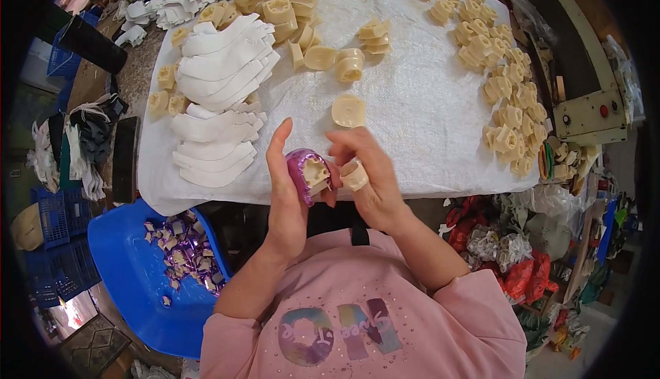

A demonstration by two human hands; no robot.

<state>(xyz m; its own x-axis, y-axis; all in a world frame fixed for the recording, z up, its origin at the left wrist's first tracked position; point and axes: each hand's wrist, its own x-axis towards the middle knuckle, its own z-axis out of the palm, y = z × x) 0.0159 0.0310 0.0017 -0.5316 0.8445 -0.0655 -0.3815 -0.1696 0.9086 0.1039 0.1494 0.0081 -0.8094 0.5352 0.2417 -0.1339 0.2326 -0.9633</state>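
Observation:
Above the table's near edge, my left hand (283,200) grips a purple-wrapped heel (313,174). Its shiny purple covering folds over the rim, and the hollow beige plastic inside faces up and to the right. At the heel's right side is my right hand (375,183), fingers bent and pressing its edge; the fingertips are slightly blurred. A pale band (354,175) circles one of its fingers. Just beyond my hands lies a beige heel piece (348,111) with its smooth face up.
Curved white sheets (223,63) lie in overlapping stacks at the left of the white-covered table (412,138). Bare beige heels (278,11) are heaped at the back, more (509,118) along the right. A blue tub (130,290) below left holds several purple-wrapped pieces (182,255).

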